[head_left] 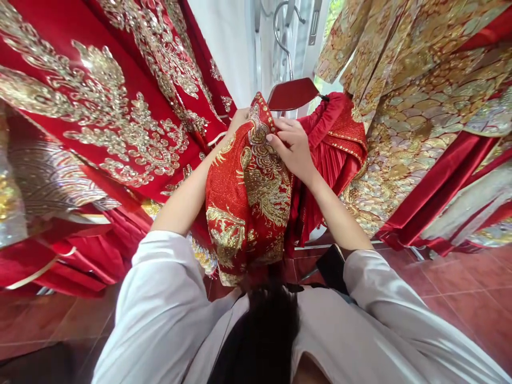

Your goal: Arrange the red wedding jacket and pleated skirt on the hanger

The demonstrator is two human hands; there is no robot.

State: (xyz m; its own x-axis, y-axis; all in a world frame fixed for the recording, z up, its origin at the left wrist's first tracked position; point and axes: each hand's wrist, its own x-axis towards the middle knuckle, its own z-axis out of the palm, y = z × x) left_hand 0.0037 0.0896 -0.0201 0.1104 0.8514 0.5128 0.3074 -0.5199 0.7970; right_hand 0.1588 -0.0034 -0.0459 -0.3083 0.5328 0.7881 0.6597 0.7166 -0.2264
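Note:
A red garment with gold embroidery (248, 202) hangs from a dark red hanger (292, 93) in front of me. My right hand (294, 146) pinches the embroidered fabric near its top edge, fingers closed on it. Gripping the same top edge from behind is my left hand (237, 120), mostly hidden by the cloth. A red pleated skirt part (336, 154) hangs just to the right of my right hand.
Red and gold embroidered robes (120, 106) hang at the left. Gold-scaled robes (420, 106) hang at the right. A metal hook (282, 32) rises above the hanger before a white wall. Red tiled floor (460, 288) lies below.

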